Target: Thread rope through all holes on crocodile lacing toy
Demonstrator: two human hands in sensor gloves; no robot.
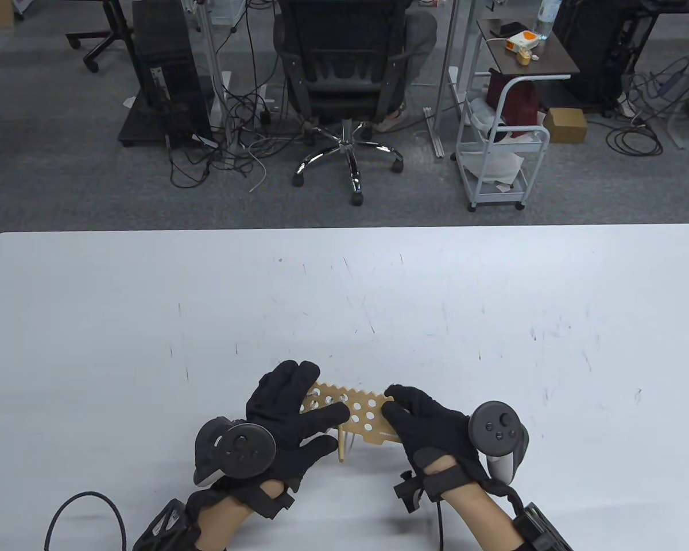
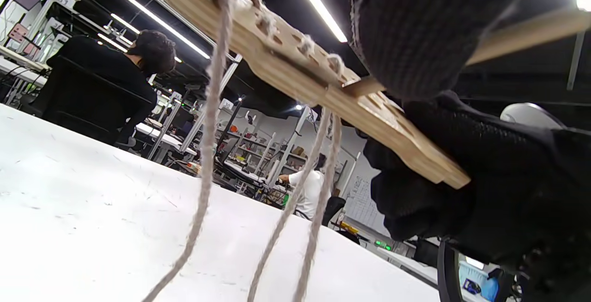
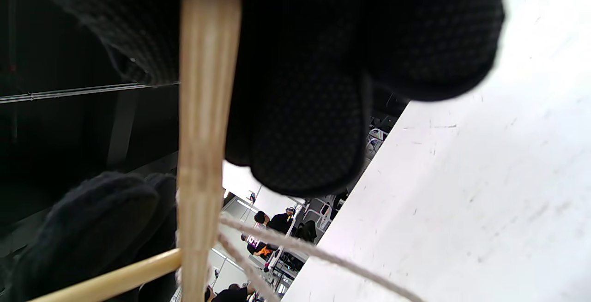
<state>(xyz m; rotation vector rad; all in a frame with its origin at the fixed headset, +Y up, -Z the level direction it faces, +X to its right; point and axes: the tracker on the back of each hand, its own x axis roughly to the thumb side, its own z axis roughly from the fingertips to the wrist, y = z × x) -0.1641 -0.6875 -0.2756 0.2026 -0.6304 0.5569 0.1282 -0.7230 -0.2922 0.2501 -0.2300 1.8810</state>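
Note:
The wooden crocodile lacing board, full of round holes, is held level a little above the white table between both hands. My left hand grips its left part with fingers spread over the top. My right hand grips its right end. A wooden needle sticks out below the board near my left thumb. In the left wrist view the board's underside shows rope laced through several holes, with beige rope strands hanging down to the table. In the right wrist view the board is edge-on beside my fingers, with the needle and rope below.
The white table stretches wide around the hands. A black cable loop lies at the near left corner. Beyond the far edge stand an office chair and a white cart.

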